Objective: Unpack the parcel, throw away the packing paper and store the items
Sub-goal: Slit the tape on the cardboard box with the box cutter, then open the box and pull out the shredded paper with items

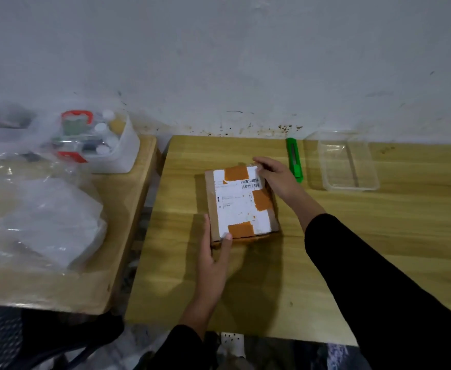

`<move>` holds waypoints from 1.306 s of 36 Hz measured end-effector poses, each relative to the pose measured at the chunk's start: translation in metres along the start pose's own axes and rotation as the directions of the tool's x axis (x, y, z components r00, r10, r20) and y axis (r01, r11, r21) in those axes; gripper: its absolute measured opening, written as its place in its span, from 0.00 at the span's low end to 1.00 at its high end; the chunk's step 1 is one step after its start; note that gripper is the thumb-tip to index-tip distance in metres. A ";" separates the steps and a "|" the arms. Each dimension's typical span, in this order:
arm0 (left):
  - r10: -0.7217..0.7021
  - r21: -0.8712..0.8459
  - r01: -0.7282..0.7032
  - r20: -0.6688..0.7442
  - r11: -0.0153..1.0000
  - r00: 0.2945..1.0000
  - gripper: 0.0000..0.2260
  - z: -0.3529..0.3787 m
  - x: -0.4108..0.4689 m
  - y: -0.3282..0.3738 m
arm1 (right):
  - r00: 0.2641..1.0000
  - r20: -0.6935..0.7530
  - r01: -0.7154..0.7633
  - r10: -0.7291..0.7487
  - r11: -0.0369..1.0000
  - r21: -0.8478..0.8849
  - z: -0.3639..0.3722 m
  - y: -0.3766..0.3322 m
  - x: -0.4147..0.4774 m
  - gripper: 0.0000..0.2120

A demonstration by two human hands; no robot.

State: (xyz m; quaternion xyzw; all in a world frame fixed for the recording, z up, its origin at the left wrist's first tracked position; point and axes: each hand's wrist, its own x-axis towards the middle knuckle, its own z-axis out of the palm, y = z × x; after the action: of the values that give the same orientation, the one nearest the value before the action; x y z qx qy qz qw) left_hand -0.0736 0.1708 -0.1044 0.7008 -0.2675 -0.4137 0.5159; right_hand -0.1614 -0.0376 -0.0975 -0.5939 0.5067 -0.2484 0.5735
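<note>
Parcel: a small taped cardboard parcel (241, 205) lay flat at centre frame on the wooden desk (352, 236), still sealed.
Left hand: the left hand (215, 259) braced the near corner, fingers (227, 240) spread open against the cardboard.
Right hand: the right hand (277, 177) rested on the far right corner, fingers curled at the tape edge, pinching nothing clearly.
Handling: it appeared light and stiff; the side edges offered the best hold.
Cutter: a green utility knife (294, 160) lay just right of the parcel.
Containers: a clear plastic tub (348, 162), right of centre, seemed empty; a white bin (112, 145), upper left, held bottles.
</note>
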 end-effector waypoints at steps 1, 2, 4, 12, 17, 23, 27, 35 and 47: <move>0.007 0.014 -0.007 -0.016 1.000 1.000 0.29 -0.003 -0.001 -0.002 | 1.000 -0.026 -0.003 0.003 1.000 0.007 -0.003 0.003 -0.007 0.16; 0.012 0.034 -0.011 -0.032 0.999 0.999 0.29 -0.005 -0.001 -0.004 | 0.998 -0.060 -0.007 0.008 1.000 0.016 -0.005 0.006 -0.015 0.16; 0.015 0.075 -0.009 -0.089 0.997 0.996 0.30 -0.010 -0.002 -0.004 | 0.990 -0.141 -0.013 0.020 0.999 0.046 -0.011 0.015 -0.034 0.14; -0.038 -0.035 0.027 -0.350 0.999 0.936 0.20 0.005 -0.006 0.009 | 0.939 -0.342 0.062 -0.041 0.997 0.051 -0.024 0.059 -0.134 0.08; 0.007 -0.019 -0.012 -0.254 1.000 0.967 0.17 0.025 -0.026 0.003 | 0.915 -0.395 0.060 -0.081 0.996 -0.066 -0.036 0.085 -0.183 0.13; 0.015 -0.051 -0.025 -0.187 0.998 0.982 0.17 0.030 -0.036 -0.008 | 0.858 -0.311 0.266 -0.409 0.872 -0.412 -0.053 0.085 -0.201 0.10; 0.019 -0.023 -0.022 -0.141 0.999 0.990 0.18 0.026 -0.030 -0.012 | 0.834 -0.132 0.402 -0.535 0.755 -0.519 -0.055 0.078 -0.200 0.09; 0.056 0.000 -0.056 -0.073 0.998 0.996 0.18 0.020 -0.026 -0.015 | 0.855 0.028 0.473 -0.517 0.758 -0.449 -0.051 0.073 -0.192 0.07; 0.095 0.013 -0.094 -0.070 0.996 0.993 0.18 0.018 -0.025 -0.018 | 0.840 0.135 0.525 -0.525 0.727 -0.441 -0.032 0.064 -0.183 0.10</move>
State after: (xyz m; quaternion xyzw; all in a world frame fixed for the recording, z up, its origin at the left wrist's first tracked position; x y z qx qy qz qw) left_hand -0.1022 0.1875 -0.1161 0.7040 -0.2838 -0.3626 0.5407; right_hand -0.2762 0.1214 -0.0979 -0.8315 0.3619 -0.2720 0.3220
